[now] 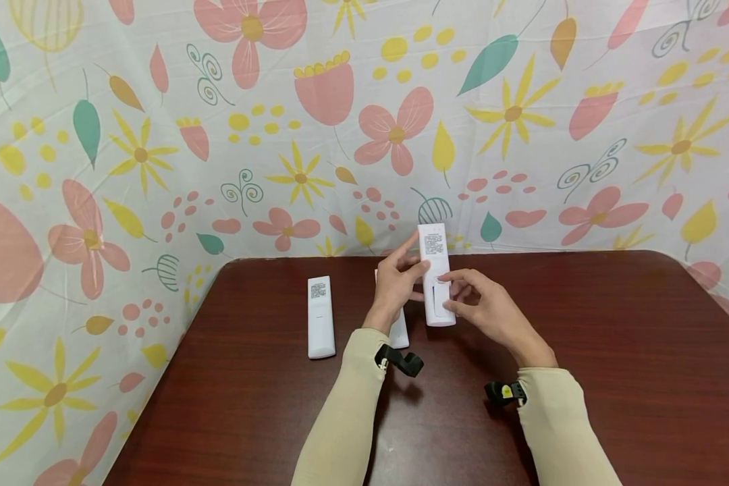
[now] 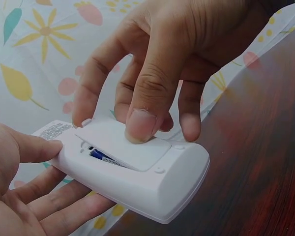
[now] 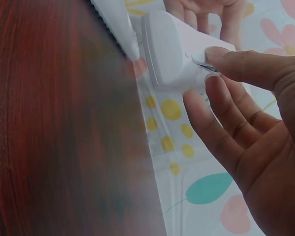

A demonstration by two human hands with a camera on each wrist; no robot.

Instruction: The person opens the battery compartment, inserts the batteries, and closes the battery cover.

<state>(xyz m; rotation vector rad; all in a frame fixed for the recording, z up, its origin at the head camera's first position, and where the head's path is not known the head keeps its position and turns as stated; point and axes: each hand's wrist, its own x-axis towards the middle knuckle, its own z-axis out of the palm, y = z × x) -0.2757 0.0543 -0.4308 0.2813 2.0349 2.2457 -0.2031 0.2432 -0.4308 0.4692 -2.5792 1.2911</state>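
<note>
Over the table's far part, my left hand grips a white remote control by its sides, back facing up. A printed label shows near its top end. My right hand pinches the remote's battery cover between thumb and fingers. The cover sits tilted, one edge lifted off the opening. Through the gap in the left wrist view, a blue battery shows inside the compartment. In the right wrist view, the right thumb presses at the cover's edge.
A second white remote lies label up on the dark red table, left of the hands. Another white remote lies partly hidden behind the left hand. A flower-printed cloth hangs along the table's back edge.
</note>
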